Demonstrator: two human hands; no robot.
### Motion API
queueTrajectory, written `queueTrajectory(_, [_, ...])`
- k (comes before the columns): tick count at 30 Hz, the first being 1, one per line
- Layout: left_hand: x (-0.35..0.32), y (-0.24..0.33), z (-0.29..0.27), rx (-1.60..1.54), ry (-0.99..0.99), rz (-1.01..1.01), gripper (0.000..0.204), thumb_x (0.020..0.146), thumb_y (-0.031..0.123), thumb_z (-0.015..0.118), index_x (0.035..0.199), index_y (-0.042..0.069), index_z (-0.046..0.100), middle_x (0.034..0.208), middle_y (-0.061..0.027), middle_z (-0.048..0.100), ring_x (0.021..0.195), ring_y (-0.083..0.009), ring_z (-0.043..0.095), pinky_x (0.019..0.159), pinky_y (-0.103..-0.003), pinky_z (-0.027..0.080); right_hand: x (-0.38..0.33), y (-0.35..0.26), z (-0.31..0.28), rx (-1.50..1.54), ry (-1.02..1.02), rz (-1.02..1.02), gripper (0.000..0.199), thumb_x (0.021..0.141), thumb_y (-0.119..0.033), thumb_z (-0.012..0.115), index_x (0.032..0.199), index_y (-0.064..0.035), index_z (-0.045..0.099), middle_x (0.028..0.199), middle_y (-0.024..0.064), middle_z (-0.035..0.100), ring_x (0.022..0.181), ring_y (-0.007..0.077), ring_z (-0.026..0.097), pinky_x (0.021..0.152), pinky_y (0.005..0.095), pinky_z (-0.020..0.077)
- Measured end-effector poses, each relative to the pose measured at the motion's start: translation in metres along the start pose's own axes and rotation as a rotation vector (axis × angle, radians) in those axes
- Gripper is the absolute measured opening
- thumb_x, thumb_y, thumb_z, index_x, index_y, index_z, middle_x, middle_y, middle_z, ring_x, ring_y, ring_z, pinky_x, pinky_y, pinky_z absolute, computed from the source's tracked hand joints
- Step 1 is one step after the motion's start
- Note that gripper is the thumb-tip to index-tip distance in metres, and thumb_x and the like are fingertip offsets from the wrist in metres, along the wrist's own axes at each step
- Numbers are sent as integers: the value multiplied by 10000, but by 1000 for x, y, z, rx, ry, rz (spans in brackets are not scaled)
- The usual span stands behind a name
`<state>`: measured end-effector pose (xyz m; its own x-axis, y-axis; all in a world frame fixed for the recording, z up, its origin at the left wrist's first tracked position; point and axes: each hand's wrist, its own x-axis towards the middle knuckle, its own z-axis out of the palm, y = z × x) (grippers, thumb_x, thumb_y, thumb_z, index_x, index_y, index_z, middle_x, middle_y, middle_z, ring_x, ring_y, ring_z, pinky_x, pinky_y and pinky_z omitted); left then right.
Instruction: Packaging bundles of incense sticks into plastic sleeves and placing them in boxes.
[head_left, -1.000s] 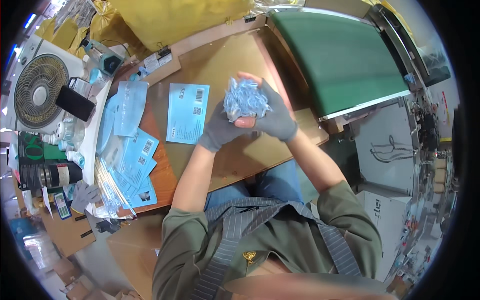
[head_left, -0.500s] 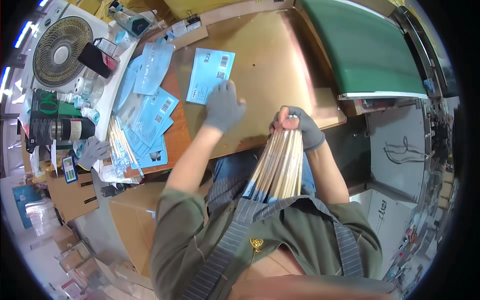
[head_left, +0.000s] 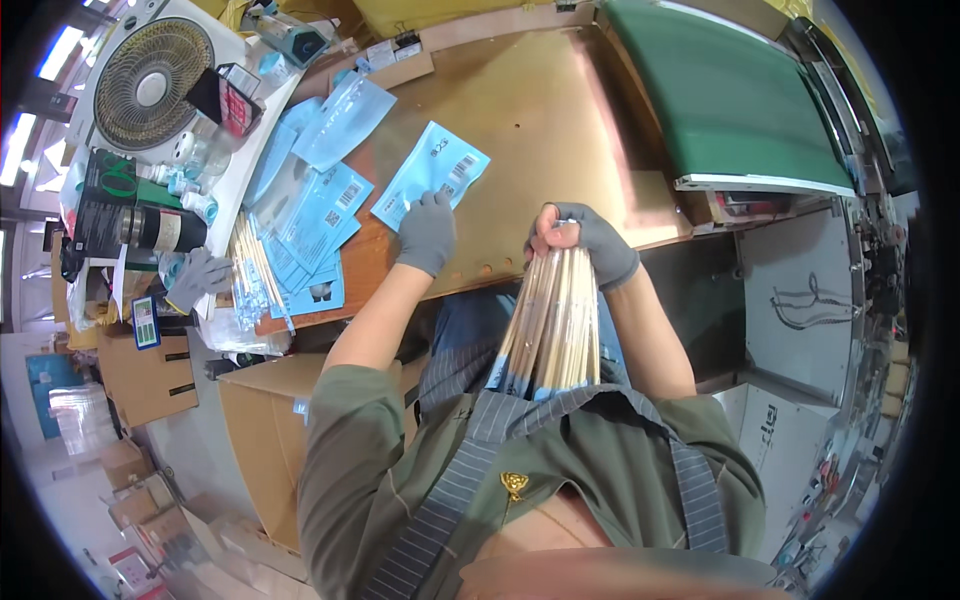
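The right hand (head_left: 588, 240), in a grey glove, is closed tight around one end of a bundle of long thin sticks (head_left: 556, 325); the sticks are pale and lie close side by side; the bundle's long way runs from the hand at the table edge back toward the person's chest, so the far end points down at the lap; that lower end looks bluish and slips behind the grey striped apron straps (head_left: 470, 450), so its tips are hard to see; the top ends are hidden inside the fist.

The left hand (head_left: 427, 232), also in a grey glove, lies flat with fingers loosely together on the brown table (head_left: 540, 120); its fingertips touch the near edge of a light blue packet (head_left: 432, 172); it holds nothing that can be seen.

More blue packets (head_left: 310, 215) lie in a messy pile to the left; another bunch of sticks (head_left: 252, 265) lies beside them, partly covered; a spare grey glove (head_left: 195, 278) sits at the table's left edge; a round fan (head_left: 150, 85) stands far left; a green belt (head_left: 740, 95) runs along the right, cut off by the dark rim.
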<state>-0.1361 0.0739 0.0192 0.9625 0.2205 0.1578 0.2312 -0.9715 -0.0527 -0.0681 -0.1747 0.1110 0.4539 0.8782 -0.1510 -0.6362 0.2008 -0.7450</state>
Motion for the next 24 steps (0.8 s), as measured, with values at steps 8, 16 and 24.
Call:
queueTrajectory(8, [-54, -16, 10, -125, 168, 209, 403, 820, 161, 554, 1151, -65, 502, 1191, -258, 520, 1121, -359, 518, 902, -384, 476, -6, 2, 7, 18, -30, -9, 123, 756, -138, 620, 806, -33, 581, 757, 101, 594, 817, 258, 597, 794, 347, 483])
queueTrajectory(16, [-146, 4, -30, 32, -32, 382, 469, 823, 81, 486, 1246, -110, 425, 1329, -260, 417, 1240, -381, 414, 978, -376, 417, -12, 1, 14, -29, -34, -33, 166, 773, -184, 625, 810, -26, 586, 766, 83, 603, 805, 219, 612, 744, 318, 468])
queueTrajectory(24, [-120, -14, -26, -740, 101, 6, 71, 815, 98, 617, 871, 56, 605, 917, -132, 642, 824, -299, 609, 664, -364, 480, -13, 2, 27, -84, -52, -8, 221, 771, -179, 617, 920, -16, 598, 765, 86, 596, 805, 224, 601, 749, 323, 477])
